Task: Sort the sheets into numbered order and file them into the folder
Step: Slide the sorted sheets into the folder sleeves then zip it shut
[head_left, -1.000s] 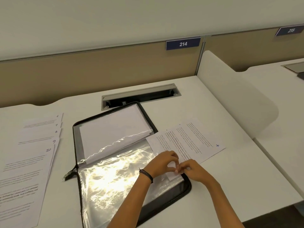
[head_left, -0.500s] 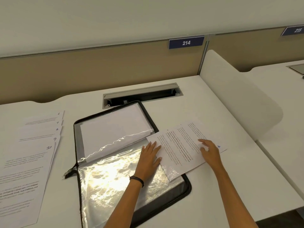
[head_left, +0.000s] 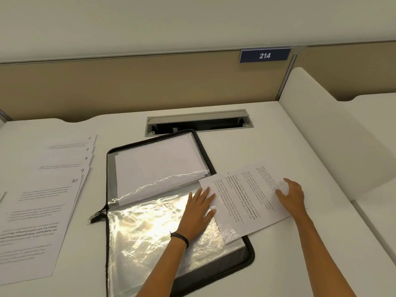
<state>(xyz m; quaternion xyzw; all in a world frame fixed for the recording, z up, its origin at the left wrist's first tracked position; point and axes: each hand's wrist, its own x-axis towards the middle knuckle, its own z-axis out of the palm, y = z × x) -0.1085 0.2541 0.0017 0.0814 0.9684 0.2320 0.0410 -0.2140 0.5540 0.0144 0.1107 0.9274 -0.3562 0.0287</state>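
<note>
White printed sheet point(head_left: 242, 202) lies askew across the right edge of the open black zip-edged folder point(head_left: 249, 251), its near corner apparently inside the glossy clear plastic sleeve point(head_left: 150, 228). The left hand point(head_left: 197, 211) lies flat on the sleeve, and the right hand point(head_left: 292, 196), fingers spread, rests on the sheet's outer end. Best practice is to square the sheet to the sleeve mouth, then slide it in evenly.

Count: one open folder point(head_left: 249, 254), one loose printed sheet point(head_left: 242, 202) at its right edge, five fanned sheets point(head_left: 42, 211) at left, numbered 6 to 10. Pages filed in the folder's far half: number not resolvable. One left hand point(head_left: 198, 211), one right hand point(head_left: 292, 196), one wristband point(head_left: 181, 239), one cable slot point(head_left: 199, 123), one plate point(head_left: 265, 55) marked 214.
</note>
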